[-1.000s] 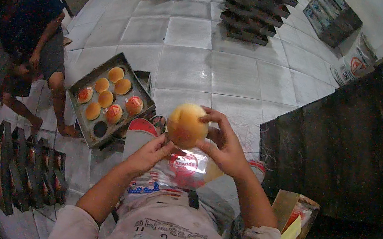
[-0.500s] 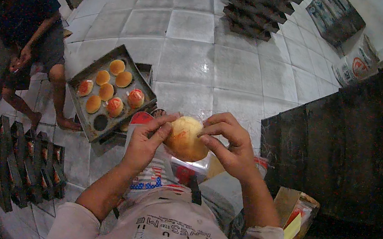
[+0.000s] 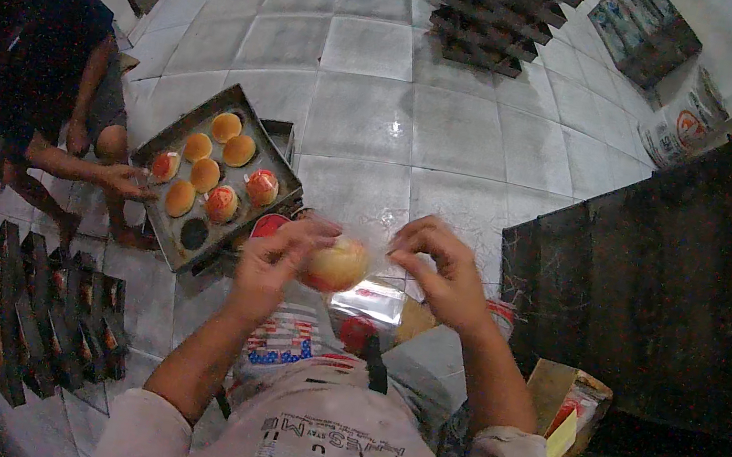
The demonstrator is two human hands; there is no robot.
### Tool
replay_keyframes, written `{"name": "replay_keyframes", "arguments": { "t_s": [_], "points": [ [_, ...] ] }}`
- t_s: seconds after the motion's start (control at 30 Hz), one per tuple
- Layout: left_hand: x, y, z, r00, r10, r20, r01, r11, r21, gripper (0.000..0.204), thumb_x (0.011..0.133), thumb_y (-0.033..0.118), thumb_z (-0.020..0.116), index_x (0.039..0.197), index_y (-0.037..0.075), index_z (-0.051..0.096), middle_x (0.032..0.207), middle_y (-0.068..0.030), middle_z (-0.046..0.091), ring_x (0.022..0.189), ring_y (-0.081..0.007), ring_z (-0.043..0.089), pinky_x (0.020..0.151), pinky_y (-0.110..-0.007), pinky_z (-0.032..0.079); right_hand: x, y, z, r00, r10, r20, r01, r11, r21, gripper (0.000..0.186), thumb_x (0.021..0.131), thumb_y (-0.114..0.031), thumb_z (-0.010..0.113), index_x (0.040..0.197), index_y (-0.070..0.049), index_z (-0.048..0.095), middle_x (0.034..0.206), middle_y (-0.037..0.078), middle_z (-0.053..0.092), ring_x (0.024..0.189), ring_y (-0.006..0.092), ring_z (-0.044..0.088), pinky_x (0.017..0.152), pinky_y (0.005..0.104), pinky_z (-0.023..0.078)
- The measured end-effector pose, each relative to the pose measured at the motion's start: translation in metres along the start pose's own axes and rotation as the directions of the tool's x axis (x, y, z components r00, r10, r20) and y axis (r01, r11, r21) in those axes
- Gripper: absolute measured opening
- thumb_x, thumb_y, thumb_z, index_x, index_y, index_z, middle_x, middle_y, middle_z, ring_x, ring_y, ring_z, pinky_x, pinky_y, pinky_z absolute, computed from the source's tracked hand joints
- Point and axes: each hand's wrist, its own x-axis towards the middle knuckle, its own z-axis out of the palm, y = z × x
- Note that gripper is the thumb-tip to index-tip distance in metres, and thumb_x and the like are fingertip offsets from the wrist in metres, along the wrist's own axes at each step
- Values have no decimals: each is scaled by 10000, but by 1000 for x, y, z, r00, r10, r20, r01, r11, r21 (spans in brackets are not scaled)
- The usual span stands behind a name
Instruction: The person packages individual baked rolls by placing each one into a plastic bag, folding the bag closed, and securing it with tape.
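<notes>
A round golden bun (image 3: 337, 264) hangs before me in a clear plastic bag, somewhat smeared by motion. My left hand (image 3: 282, 258) is closed on the bun's left side. My right hand (image 3: 439, 265) pinches the thin clear plastic (image 3: 376, 238) to the right of the bun, thumb against fingers. Left of my hands, a dark square baking tray (image 3: 242, 225) carries several buns, some plain golden and some in wrappers with red print. A flat silvery and red package (image 3: 365, 304) lies below the bun, near my lap.
A co-worker's hand (image 3: 127, 181) touches the tray's left edge. Dark trays of wrapped goods (image 3: 49, 326) stand at the lower left; stacked dark trays (image 3: 484, 16) stand farther back. On the right are a large dark cabinet-like block (image 3: 636, 293), an open carton (image 3: 561, 421) and a white bucket (image 3: 683, 127).
The bun has shifted left and lower with my left hand, and my right hand has come away from it, drawing out clear plastic. The co-worker's hand has reached the tray.
</notes>
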Motion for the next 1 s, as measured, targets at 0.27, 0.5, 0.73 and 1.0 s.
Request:
{"name": "replay_keyframes", "arguments": {
  "t_s": [0.27,0.5,0.73,1.0],
  "points": [
    [-4,6,20,953,-278,115,233,924,302,231,900,147,514,981,-27,643,933,-101,671,867,-149,623,805,-281,471,-6,2,2,987,157,19,-156,987,-23,172,805,-117,638,935,-5,647,872,68,583,878,144,559,811,293,439],
    [-1,18,31,923,-329,198,259,914,314,207,848,145,587,949,-25,646,797,-97,678,742,-105,625,677,-248,490,-11,19,0,945,327,-4,-327,944,48,253,841,-192,614,1023,-17,638,917,76,647,837,137,596,741,273,463],
    [-3,23,43,967,-85,238,-47,865,499,144,767,98,632,876,3,639,660,-85,624,629,-154,610,633,-279,484,-23,13,17,920,338,198,-384,879,284,453,784,-179,690,1192,-43,549,851,45,628,759,101,567,713,253,458],
    [0,20,54,943,173,283,-302,800,518,124,763,78,616,871,26,645,737,-137,632,664,-279,615,798,-372,469,-31,19,10,925,376,-60,-354,907,227,123,768,-93,679,785,-49,565,760,1,556,719,79,515,666,231,420]
  ]
}}
